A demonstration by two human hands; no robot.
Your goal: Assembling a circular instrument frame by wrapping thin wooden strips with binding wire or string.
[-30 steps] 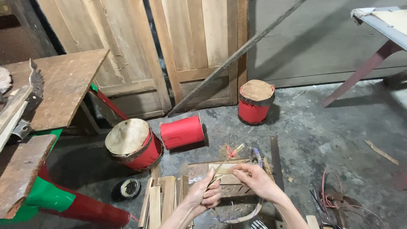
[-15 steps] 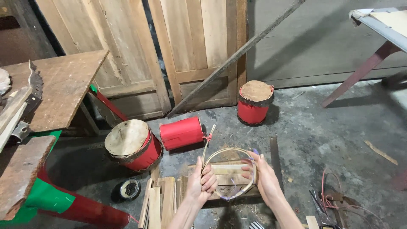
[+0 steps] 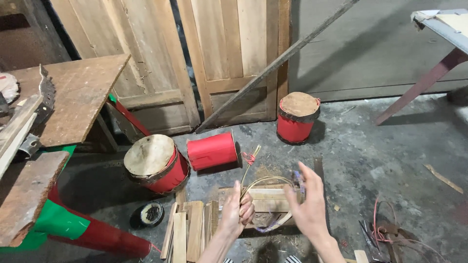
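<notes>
My left hand [image 3: 240, 210] is closed around a thin cane strip bent into a hoop [image 3: 265, 182], its loose ends sticking up past my fist near a bit of red string [image 3: 249, 158]. My right hand [image 3: 308, 203] is held up on the hoop's right side, fingers spread, touching or just off its rim. Both hands are over a small wooden block [image 3: 258, 204] on the floor.
Three red drums lie ahead: a tilted one with a skin head [image 3: 155, 162], a bare cylinder on its side [image 3: 212, 151], an upright one [image 3: 297, 117]. Wood slats [image 3: 189, 229] and a tape roll [image 3: 150, 213] lie left. Workbench [image 3: 73, 97] at left, tools [image 3: 385, 234] at right.
A second ago both hands worked a straight strip low over the block. The strip was then bent into a hoop, and now the hoop has tilted and my right hand has opened.
</notes>
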